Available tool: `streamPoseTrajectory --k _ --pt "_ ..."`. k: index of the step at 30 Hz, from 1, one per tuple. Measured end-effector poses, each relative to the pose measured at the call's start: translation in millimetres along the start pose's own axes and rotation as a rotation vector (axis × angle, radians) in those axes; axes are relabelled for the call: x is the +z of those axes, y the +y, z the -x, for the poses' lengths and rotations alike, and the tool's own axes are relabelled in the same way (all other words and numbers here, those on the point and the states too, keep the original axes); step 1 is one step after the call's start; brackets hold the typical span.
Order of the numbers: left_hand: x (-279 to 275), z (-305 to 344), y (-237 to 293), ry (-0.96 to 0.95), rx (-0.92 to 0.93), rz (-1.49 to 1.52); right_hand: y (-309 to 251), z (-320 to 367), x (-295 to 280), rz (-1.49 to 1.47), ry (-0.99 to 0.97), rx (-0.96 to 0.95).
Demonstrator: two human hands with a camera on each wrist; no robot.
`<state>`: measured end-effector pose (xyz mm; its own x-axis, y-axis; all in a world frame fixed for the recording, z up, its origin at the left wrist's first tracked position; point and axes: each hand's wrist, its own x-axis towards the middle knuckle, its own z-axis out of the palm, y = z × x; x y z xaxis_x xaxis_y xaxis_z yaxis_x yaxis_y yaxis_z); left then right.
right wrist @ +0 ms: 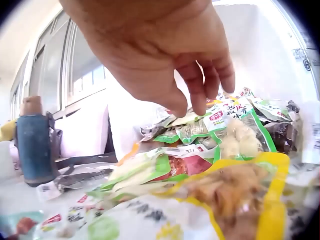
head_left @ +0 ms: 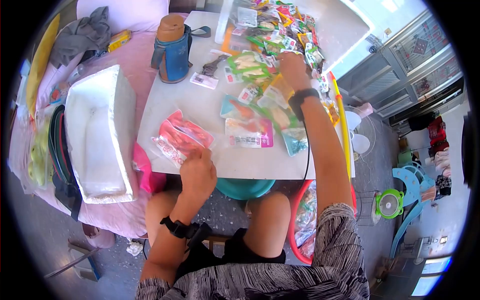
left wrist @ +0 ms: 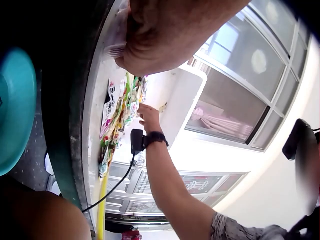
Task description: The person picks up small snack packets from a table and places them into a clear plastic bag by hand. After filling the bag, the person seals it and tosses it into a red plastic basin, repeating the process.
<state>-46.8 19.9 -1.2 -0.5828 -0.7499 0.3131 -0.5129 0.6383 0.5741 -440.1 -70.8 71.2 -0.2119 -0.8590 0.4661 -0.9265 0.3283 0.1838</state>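
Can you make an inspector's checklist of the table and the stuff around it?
Surface: white table, partly covered.
Job's things: red packet by the near edge; packet heap in and before the open white bin.
Clutter: blue flask upright on the table; foam box on pink cloth.
Hands: left hand pinches the red packet; right hand is over the packet heap.
Cables: black cable runs from the right wrist past the table edge.
Surroundings: teal basin below the table edge; red-rimmed tub; green fan.
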Motion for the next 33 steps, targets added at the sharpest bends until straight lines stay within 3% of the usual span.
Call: streamPoseTrajectory --k 2,3,6,7,11,19,23,26,27,31,33 --pt "-1.1 -1.2 0.1 -0.014 -0.012 0.007 3.9 -23.8 39.8 -0.091 -0.063 0.076" --pt "-1.8 -0.8 0.3 -0.016 -0.013 0.016 0.0 -30.4 38.7 -0.074 -0.144 0.015" --pt "-3.3 -0.9 1.2 -0.017 -0.022 0.025 -21.7 -33.2 20.0 -0.025 -0.338 0.070" --pt "-3.2 -1.5 0.8 -0.017 -0.027 0.024 -12.7 -40.4 38.8 -0.028 -0.457 0.042" --pt "-0.1 -1.0 -2.9 0.040 0.026 0.046 -15.6 -40.1 28.4 0.010 -0.543 0.086" --pt "2.4 1.3 -4.3 0.055 0.031 0.017 -17.2 -12.3 -26.2 0.139 -0.062 0.213" --pt "4.7 2.9 -6.8 0.092 0.054 0.025 -7.3 13.2 -81.8 -0.070 0.045 0.307" --pt "10.3 2.7 -11.3 0.099 0.051 0.047 25.6 30.7 -92.5 -0.489 -0.148 0.347" --pt "11.0 3.1 -12.5 0.140 0.074 0.064 21.4 45.3 -104.0 -0.750 -0.187 0.456" --pt "13.6 2.1 -16.3 0.191 0.099 0.109 -18.2 109.1 -150.6 -1.000 -0.350 0.517" --pt "12.9 2.5 -15.3 0.174 0.071 0.098 -45.0 145.4 -159.3 -0.919 -0.338 0.440"
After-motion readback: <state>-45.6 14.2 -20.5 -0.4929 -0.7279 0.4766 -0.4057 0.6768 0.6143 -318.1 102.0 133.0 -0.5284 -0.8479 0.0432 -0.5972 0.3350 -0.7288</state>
